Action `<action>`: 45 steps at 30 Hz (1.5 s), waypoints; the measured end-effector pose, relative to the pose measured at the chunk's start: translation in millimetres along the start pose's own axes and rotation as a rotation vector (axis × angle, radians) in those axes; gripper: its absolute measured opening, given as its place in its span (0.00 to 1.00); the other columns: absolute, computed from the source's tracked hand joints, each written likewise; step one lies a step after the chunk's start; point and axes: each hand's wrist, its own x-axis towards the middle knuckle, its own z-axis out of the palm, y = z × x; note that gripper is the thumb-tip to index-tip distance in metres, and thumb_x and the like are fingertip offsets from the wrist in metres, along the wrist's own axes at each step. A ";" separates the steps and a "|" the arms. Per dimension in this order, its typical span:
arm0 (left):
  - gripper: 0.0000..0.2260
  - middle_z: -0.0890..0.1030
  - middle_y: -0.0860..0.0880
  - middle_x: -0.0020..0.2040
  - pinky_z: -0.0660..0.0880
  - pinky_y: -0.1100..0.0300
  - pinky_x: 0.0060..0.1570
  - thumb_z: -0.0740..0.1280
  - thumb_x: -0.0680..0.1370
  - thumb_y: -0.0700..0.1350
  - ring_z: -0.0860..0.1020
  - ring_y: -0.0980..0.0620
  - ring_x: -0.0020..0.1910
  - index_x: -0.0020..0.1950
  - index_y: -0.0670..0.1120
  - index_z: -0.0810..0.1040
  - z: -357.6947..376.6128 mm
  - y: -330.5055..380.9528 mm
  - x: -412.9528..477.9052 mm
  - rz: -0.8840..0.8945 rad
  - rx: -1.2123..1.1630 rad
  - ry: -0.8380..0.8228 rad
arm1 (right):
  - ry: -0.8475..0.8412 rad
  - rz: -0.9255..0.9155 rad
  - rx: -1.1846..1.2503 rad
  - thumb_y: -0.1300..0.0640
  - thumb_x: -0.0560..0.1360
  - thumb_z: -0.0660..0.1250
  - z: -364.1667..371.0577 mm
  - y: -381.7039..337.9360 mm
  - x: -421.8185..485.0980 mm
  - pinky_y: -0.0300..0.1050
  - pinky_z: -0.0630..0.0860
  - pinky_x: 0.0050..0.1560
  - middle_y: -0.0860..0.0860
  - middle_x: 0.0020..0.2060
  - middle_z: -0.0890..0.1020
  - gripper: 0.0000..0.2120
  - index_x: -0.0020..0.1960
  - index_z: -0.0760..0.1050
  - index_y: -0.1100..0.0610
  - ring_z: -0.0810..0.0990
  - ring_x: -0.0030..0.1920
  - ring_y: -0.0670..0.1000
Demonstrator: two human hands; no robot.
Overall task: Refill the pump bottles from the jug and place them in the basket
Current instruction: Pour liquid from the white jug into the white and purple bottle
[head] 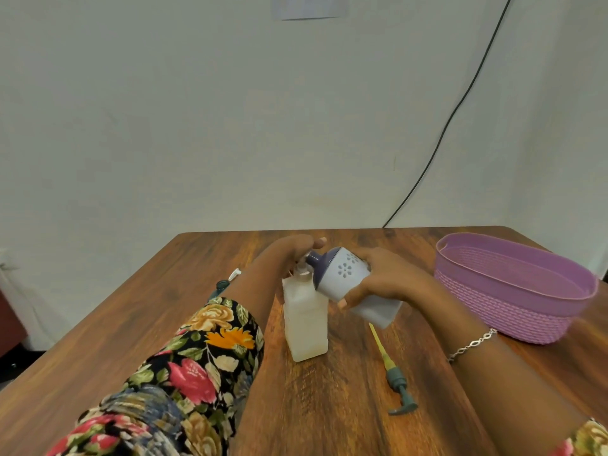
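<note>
Pale wall rises behind a wooden tabletop (pixel 131 324), with a black cable (pixel 460 103) running down it to the far edge. Near the middle stands an uncapped clear pump bottle (pixel 306 320), upright and holding pale liquid. The left grip (pixel 289 255), coming out of a floral sleeve (pixel 204 350), is curled round the bottle's neck. The right grip (pixel 385 278), with a silver bracelet (pixel 473 343) on its wrist, is clamped round a white jug (pixel 342 278). The jug is tilted left, with its purple spout at the bottle's mouth. A grey-green pump head (pixel 399 386) with a yellow tube lies on the tabletop just right of the bottle, nearer the viewer. A purple woven-pattern basket (pixel 513 311) sits at the far right. Behind the left forearm, a second bottle's dark cap (pixel 222 286) shows.
</note>
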 end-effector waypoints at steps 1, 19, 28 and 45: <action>0.28 0.70 0.40 0.63 0.71 0.41 0.42 0.60 0.74 0.63 0.70 0.36 0.60 0.62 0.41 0.70 -2.3 -0.2 -1.4 -0.037 -0.008 -0.027 | -0.004 -0.005 -0.005 0.50 0.61 0.78 -2.0 -0.6 0.1 0.41 0.72 0.40 0.49 0.47 0.76 0.28 0.58 0.72 0.52 0.76 0.45 0.50; 0.25 0.69 0.41 0.56 0.72 0.38 0.36 0.61 0.73 0.62 0.70 0.34 0.58 0.60 0.45 0.68 -3.4 2.8 -7.8 -0.066 0.051 -0.065 | -0.003 -0.012 0.030 0.50 0.61 0.78 -2.5 0.3 -0.3 0.44 0.74 0.43 0.50 0.49 0.78 0.29 0.58 0.73 0.53 0.77 0.47 0.51; 0.10 0.74 0.42 0.44 0.71 0.48 0.51 0.57 0.79 0.44 0.74 0.46 0.42 0.42 0.41 0.72 3.6 0.8 1.4 0.081 0.170 0.000 | -0.032 -0.001 0.039 0.50 0.60 0.78 4.3 4.2 3.9 0.47 0.76 0.46 0.51 0.50 0.79 0.29 0.58 0.73 0.54 0.78 0.48 0.52; 0.15 0.72 0.41 0.51 0.73 0.49 0.46 0.58 0.78 0.41 0.73 0.44 0.43 0.64 0.40 0.71 3.0 4.8 -8.2 0.094 0.298 -0.076 | -0.031 -0.010 0.096 0.52 0.60 0.78 5.3 6.2 3.8 0.44 0.75 0.42 0.51 0.48 0.79 0.28 0.57 0.73 0.54 0.78 0.47 0.51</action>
